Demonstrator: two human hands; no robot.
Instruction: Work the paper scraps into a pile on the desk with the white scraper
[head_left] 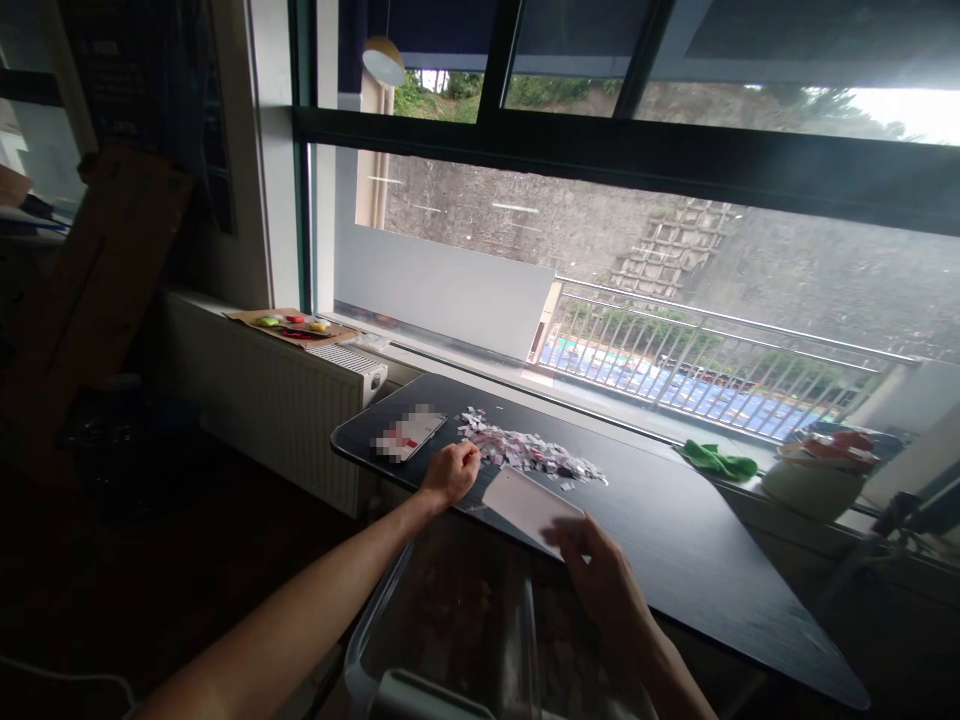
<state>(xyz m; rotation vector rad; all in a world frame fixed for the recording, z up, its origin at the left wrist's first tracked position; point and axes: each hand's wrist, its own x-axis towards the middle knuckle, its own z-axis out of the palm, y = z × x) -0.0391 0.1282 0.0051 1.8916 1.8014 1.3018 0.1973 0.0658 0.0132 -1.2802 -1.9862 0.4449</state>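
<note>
My left hand (pixel 451 474) is closed in a loose fist over the table's near edge, beside a heap of small cut paper pieces (pixel 536 452). Whether its fingers pinch anything is hidden. A pale, flat rectangular card (pixel 529 505) with a small hole near one corner lies slantwise just in front of the heap. My right hand (pixel 600 570) grips the card's right end with bent fingers. Below both hands, at the table edge, stands a clear plastic bin (pixel 442 600) with small, dim pieces inside.
The dark table (pixel 675 540) runs along the window. A partly blurred white sheet (pixel 411 435) lies at its left end. A green cloth (pixel 718 460) rests on the sill. A radiator (pixel 300 400) and cardboard (pixel 112 260) are on the left.
</note>
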